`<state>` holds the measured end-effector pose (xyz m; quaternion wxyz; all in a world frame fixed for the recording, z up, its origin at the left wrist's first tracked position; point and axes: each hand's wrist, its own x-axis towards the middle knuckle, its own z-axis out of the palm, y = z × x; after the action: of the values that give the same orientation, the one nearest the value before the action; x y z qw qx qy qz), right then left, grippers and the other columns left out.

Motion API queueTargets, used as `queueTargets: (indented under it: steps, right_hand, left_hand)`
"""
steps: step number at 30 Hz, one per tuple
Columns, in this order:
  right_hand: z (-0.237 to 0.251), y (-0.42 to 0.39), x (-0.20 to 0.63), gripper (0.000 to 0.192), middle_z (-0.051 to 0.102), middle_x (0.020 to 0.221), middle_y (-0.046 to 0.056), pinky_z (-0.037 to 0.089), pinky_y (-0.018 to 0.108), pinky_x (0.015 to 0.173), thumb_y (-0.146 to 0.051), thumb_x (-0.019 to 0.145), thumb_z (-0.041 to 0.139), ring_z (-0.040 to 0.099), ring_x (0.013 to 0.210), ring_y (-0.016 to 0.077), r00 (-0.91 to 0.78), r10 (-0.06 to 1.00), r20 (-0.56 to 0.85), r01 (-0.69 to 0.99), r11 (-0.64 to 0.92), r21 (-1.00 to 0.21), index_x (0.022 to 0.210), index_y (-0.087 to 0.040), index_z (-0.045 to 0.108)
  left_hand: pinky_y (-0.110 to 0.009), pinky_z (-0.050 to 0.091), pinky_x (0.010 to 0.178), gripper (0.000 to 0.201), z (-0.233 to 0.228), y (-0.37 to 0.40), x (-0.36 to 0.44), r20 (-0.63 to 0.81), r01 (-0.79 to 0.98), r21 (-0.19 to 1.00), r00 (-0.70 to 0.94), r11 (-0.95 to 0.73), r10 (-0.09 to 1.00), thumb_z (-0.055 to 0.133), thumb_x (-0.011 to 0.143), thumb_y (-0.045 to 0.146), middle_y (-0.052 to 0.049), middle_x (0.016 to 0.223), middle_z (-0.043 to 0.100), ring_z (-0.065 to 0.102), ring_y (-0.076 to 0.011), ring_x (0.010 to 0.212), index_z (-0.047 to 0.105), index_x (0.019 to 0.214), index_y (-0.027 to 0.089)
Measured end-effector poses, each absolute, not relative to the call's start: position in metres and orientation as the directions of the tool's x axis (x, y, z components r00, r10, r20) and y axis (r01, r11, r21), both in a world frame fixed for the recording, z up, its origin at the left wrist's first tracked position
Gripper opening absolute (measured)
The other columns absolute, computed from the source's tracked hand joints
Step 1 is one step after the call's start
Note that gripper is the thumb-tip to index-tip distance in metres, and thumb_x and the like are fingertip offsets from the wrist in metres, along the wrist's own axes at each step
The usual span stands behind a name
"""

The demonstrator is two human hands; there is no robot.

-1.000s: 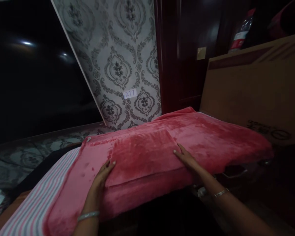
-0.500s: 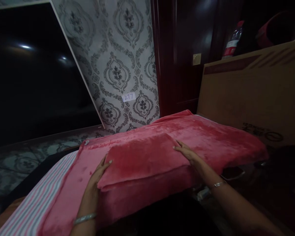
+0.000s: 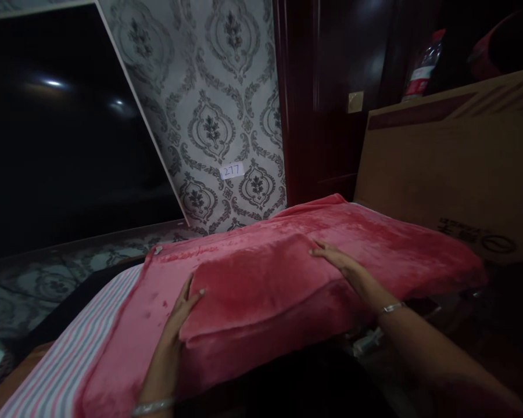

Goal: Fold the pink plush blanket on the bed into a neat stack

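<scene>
Pink plush fabric fills the middle of a dim room: a folded blanket (image 3: 261, 284) is laid on a larger spread of the same pink fleece (image 3: 375, 244), which is draped over a raised surface hidden beneath it. The left hand (image 3: 174, 325) is pressed flat against the fold's left edge, at about 8 o'clock from its centre, with the fingers (image 3: 192, 299) open and extended, gripping nothing. The right hand (image 3: 337, 261) is laid on the fold's far right corner, at about 2 o'clock, its fingers likewise spread flat on the fabric rather than closed on it. A silver bangle (image 3: 392, 307) is worn on the right wrist.

A striped sheet (image 3: 65, 360) is seen at 8 o'clock, beside the fleece. Patterned wallpaper (image 3: 226, 116) with a small numbered label (image 3: 231, 170) is seen at 12 o'clock, a cardboard box (image 3: 453, 168) at 2 o'clock, and a bottle (image 3: 421, 69) behind it.

The fold appears to be in the course of being squared and smoothed. This is judged best done with both palms kept flat and even pressure applied from both sides, so that the edges are aligned without creases.
</scene>
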<state>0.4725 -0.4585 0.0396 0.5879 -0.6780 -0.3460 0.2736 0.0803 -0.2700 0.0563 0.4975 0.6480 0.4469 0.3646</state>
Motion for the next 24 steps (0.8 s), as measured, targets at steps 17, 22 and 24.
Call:
queueTargets:
  steps: [17,22,24]
  right_hand:
    - [-0.002,-0.51,0.534,0.032,0.067,0.076,0.005,0.054,0.033,0.071,-0.039,0.076,0.062,0.064,0.073,0.0198,0.916,0.4,0.021,0.058,-0.079,-0.995,0.099,-0.017,0.068]
    - [-0.064,-0.554,0.47,0.039,0.056,0.055,0.001,0.046,0.028,0.049,-0.06,0.069,0.066,0.055,0.05,0.0167,0.891,0.453,-0.044,-0.093,0.086,-0.992,0.07,-0.021,0.06]
    - [-0.079,-0.56,0.435,0.043,0.058,0.055,0.003,0.046,0.029,0.047,-0.063,0.066,0.069,0.056,0.047,0.0175,0.78,0.585,-0.221,-0.304,0.045,-0.952,0.07,-0.021,0.059]
  left_hand:
    - [-0.038,0.033,0.12,0.096,-0.021,-0.372,0.134,-0.094,0.074,0.995,0.425,0.069,0.9,0.063,0.083,0.057,-0.001,0.166,0.023,0.033,-0.024,0.148,0.009,0.158,0.037]
    - [-0.041,0.039,0.117,0.089,-0.004,-0.37,0.138,-0.038,0.123,0.992,0.405,-0.013,0.914,0.059,0.086,0.063,0.0,0.161,0.037,0.041,-0.0245,0.144,0.012,0.158,0.04]
    - [-0.04,0.04,0.116,0.086,0.0,-0.372,0.141,-0.017,0.12,0.992,0.41,-0.036,0.912,0.055,0.088,0.063,-0.001,0.158,0.042,0.044,-0.0243,0.141,0.01,0.158,0.041]
